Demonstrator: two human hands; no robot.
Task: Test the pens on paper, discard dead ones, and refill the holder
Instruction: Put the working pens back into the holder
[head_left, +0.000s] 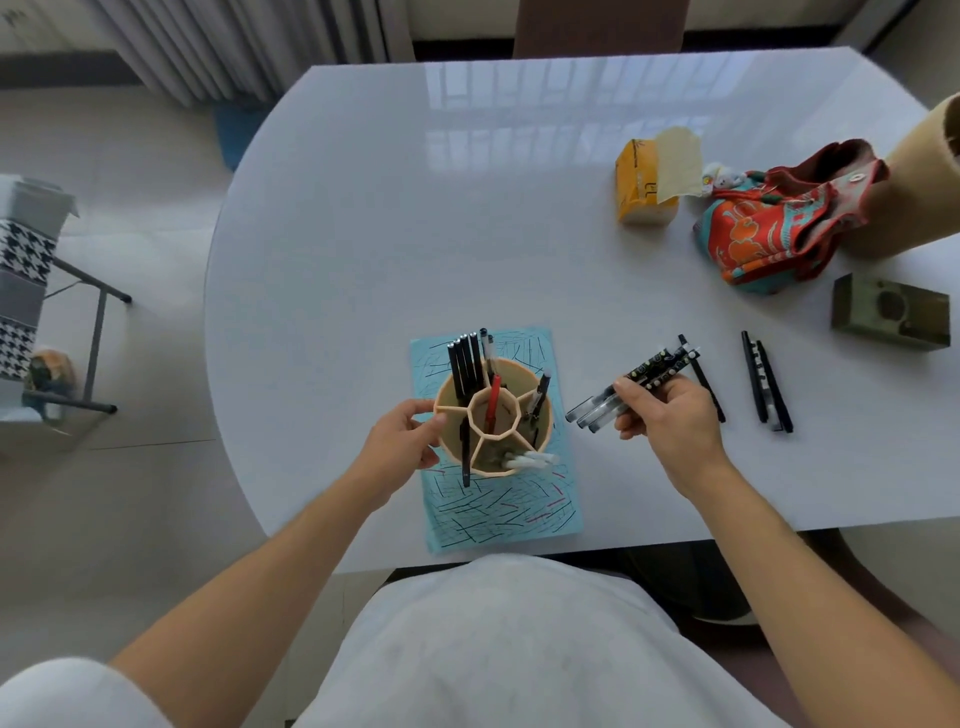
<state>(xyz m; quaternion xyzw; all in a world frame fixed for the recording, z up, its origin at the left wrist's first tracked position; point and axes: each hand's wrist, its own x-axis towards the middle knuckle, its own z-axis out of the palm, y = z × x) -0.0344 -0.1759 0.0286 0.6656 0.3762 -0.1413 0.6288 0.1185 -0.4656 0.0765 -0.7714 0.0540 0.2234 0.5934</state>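
Note:
A beige pen holder (540, 439) with divided compartments stands on a light blue paper (498, 512) covered in black and red strokes. Several black pens, a red pen (492, 397) and white pens stick out of it. My left hand (402, 441) grips the holder's left rim. My right hand (670, 421) holds a bundle of several pens (610, 399), clear caps pointing left, just right of the holder and above the table. A black pen (710, 397) lies partly under that hand. Two more black pens (768, 382) lie further right.
The white table (415, 234) carries a yellow tissue pack (647, 179), a red patterned cloth bag (779, 223), a tan cardboard tube (919, 182) and a dark green box (888, 312) at the right. A folding stool (78, 332) stands on the floor at left.

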